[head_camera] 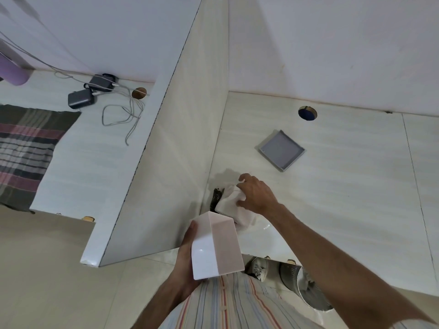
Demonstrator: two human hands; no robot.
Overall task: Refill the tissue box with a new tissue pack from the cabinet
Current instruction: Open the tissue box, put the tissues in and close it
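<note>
My left hand (187,255) holds a white square tissue box shell (217,248) over the front edge of the desk, its open side facing away from me. Just beyond it, my right hand (255,192) rests on a white tissue pack (231,207) that lies on the pale desk top (344,186), fingers closed around its far end. A small dark printed strip (216,198) shows at the pack's left side. The grey square lid or base (280,149) of the box lies flat on the desk further back.
A white vertical divider panel (171,148) stands left of the pack. Beyond it lie two dark chargers (91,92) with tangled cables and a striped cloth (26,150). A cable hole (307,113) is at the back. A bin (306,286) and shoe sit below.
</note>
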